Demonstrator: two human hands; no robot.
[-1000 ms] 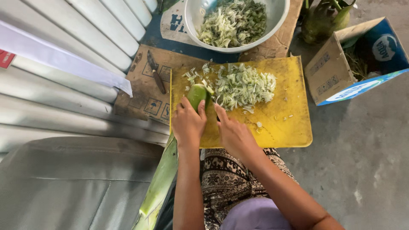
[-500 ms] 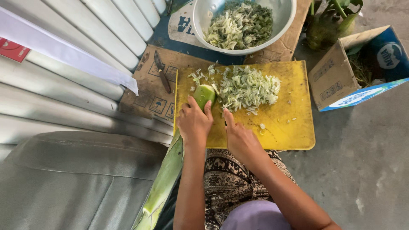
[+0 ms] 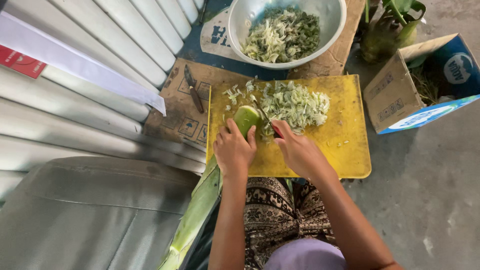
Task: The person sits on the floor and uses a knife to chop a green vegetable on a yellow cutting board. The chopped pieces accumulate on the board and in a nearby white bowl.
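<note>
Fingers of left hand grip green stalk; right hand clenches knife mid yellow board.

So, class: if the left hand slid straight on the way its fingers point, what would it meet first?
The left hand already touches the green stalk; beyond it, probably the scattered shreds on the yellow board.

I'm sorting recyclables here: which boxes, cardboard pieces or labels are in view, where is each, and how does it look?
Open carton: right of the yellow cutting board, brown cardboard, blue and white outside.
Flattened cardboard: left of the board, brown, small dark printed symbols.
Printed sheet: under the metal bowl, white with dark blue.
Red label: far left edge, rectangular.
</note>
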